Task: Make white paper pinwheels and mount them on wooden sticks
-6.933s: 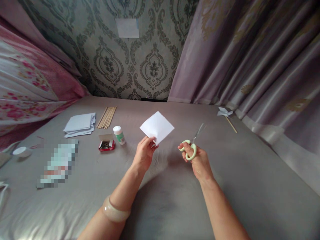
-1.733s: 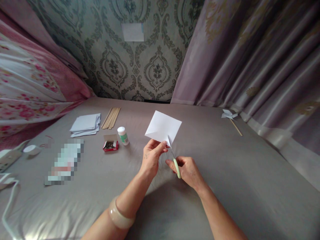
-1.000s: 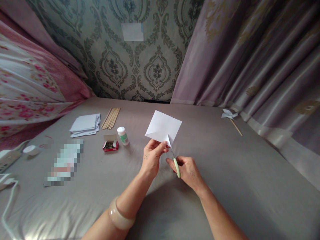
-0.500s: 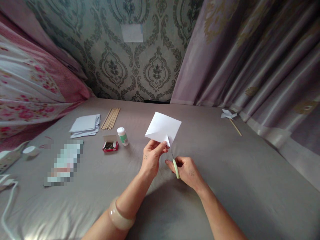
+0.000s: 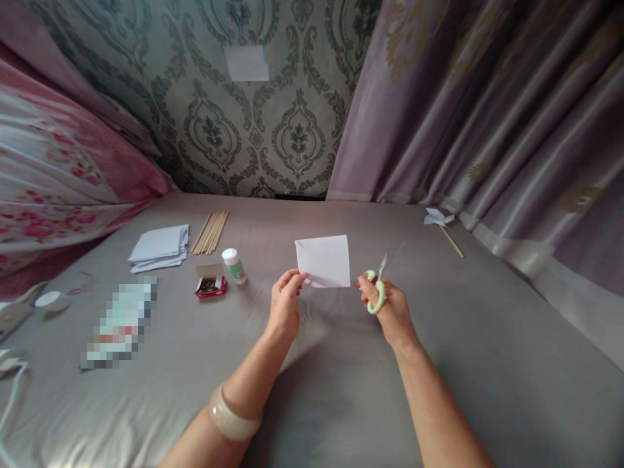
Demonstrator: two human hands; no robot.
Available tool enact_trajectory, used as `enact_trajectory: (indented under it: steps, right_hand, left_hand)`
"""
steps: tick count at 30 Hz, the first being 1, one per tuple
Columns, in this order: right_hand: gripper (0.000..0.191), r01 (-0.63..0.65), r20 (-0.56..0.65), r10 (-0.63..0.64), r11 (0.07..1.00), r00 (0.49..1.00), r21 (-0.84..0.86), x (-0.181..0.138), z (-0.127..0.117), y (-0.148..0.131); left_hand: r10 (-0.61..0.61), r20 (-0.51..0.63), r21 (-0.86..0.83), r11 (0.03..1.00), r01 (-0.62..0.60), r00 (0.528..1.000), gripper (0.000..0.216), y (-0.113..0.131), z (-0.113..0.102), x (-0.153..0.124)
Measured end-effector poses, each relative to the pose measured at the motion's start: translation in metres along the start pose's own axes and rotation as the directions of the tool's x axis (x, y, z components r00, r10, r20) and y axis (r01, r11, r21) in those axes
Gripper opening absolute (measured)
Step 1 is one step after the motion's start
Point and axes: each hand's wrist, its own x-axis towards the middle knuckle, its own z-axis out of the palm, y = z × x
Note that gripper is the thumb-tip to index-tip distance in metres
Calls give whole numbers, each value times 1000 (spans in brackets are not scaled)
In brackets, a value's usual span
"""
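Observation:
Between thumb and fingers, my left hand [image 5: 286, 300] pinches the lower left corner of a square white sheet of paper [image 5: 324, 261], held up above the grey cloth. A cut shows faintly near that corner. To the right of the paper, apart from it, my right hand [image 5: 390, 305] is closed around the pale green handles of a pair of scissors [image 5: 377, 289]. The scissors' blades point up and to the right, away from the paper.
Left of my hands are a glue bottle [image 5: 234, 266], an open red box of small metal pieces [image 5: 211, 283], wooden sticks [image 5: 210, 233] and a paper stack [image 5: 158, 247]. A paper pinwheel [image 5: 440, 218] on a stick lies at the far right. A blurred packet [image 5: 121, 322] lies at left.
The scissors have come away from the paper, and my right hand has moved right and up with them. My left hand has turned the paper so its edges lie nearly level.

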Motion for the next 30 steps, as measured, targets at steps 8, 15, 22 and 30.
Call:
enact_trajectory:
  steps: [8,15,22,30]
  right_hand:
    - [38,-38,-3,39,986,999,161,-3,7,-2]
    - [38,40,-125,-19,985,992,166,-4,13,3]
    - [36,88,-229,-22,954,973,285,-7,24,15]
    - [30,75,-205,5,922,979,379,-12,33,10]
  left_hand:
    - [-46,161,42,998,39,986,10,-5,1,-6]
    - [-140,209,-24,989,148,968,23,-4,4,-8]
    - [-169,306,-43,981,191,937,24,-7,15,-23]
    - [-159,307,9,986,164,938,19,-22,22,-36]
